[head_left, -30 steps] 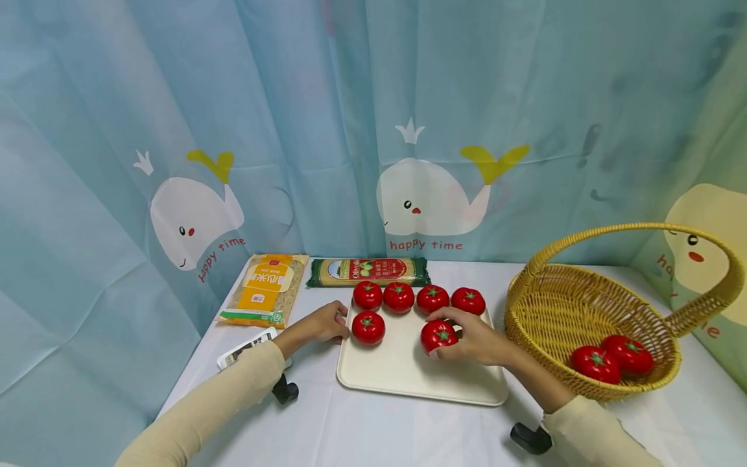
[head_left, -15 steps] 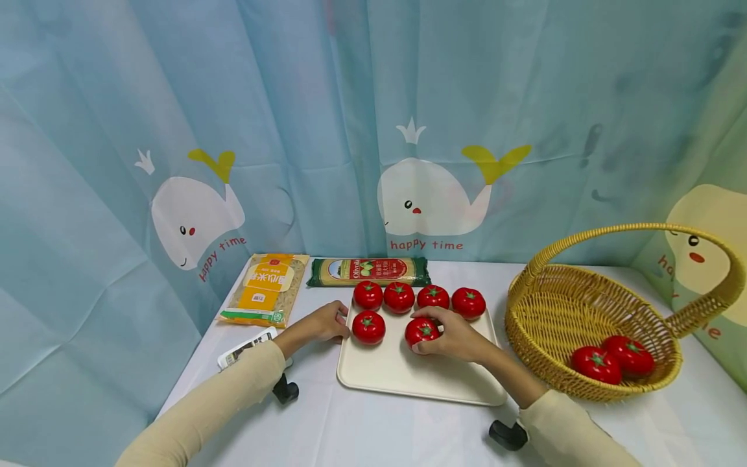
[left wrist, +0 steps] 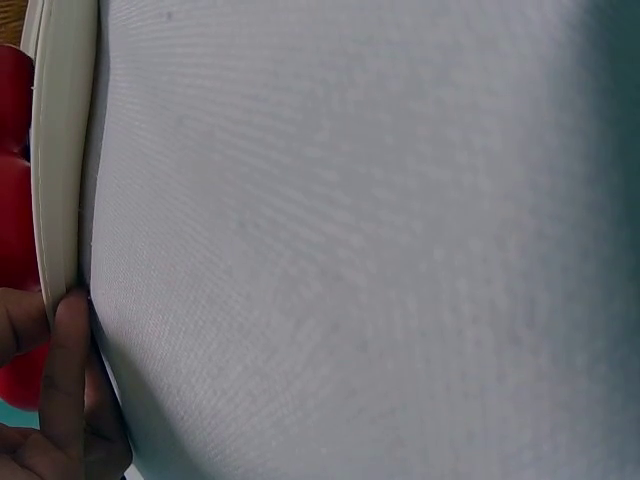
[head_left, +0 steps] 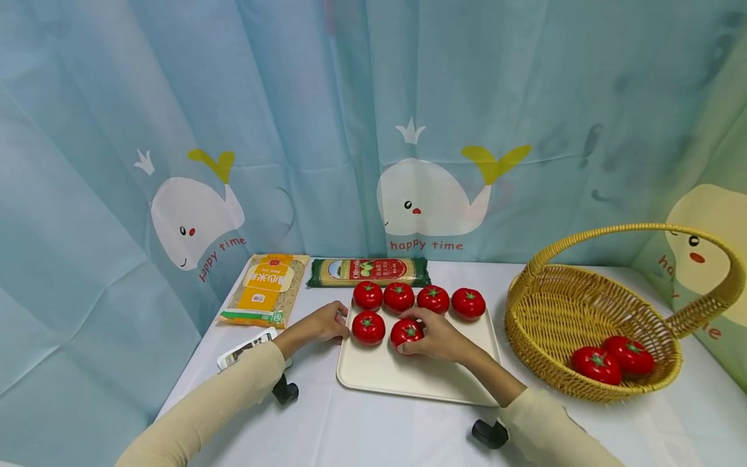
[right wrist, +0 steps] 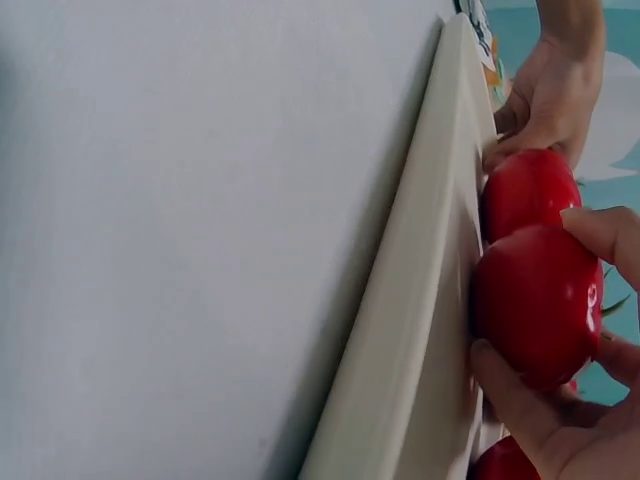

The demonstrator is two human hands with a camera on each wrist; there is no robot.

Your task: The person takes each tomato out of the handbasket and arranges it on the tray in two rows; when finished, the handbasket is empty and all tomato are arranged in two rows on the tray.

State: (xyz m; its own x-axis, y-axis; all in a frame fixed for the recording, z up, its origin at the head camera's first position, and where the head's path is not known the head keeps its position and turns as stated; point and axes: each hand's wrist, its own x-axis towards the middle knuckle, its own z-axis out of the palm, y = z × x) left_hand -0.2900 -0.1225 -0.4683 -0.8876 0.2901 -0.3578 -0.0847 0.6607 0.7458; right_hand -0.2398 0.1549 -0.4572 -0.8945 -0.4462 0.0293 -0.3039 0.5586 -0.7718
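On the cream tray (head_left: 385, 374), a row of several red tomatoes (head_left: 399, 298) runs along the far side. One more tomato (head_left: 368, 327) sits in front of them at the left. Beside it my right hand (head_left: 434, 337) grips a tomato (head_left: 406, 331) low over the tray, its thumb and fingers around the sides, as the right wrist view shows on that tomato (right wrist: 538, 305). My left hand (head_left: 324, 322) pinches the tray's left rim; in the left wrist view the thumb and a finger (left wrist: 68, 350) lie on either side of the rim (left wrist: 62, 150).
At the right stands a wicker basket (head_left: 560, 305) with a tall handle and two tomatoes (head_left: 596, 364) inside. A green spaghetti pack (head_left: 369, 272) lies behind the tray. A yellow grain bag (head_left: 265, 290) and a white labelled package (head_left: 248, 347) lie left. A whale-printed curtain (head_left: 327, 162) hangs behind.
My right hand has moved left across the tray with its tomato, bringing it close to the front-left one. My left hand has stayed at the tray's rim.
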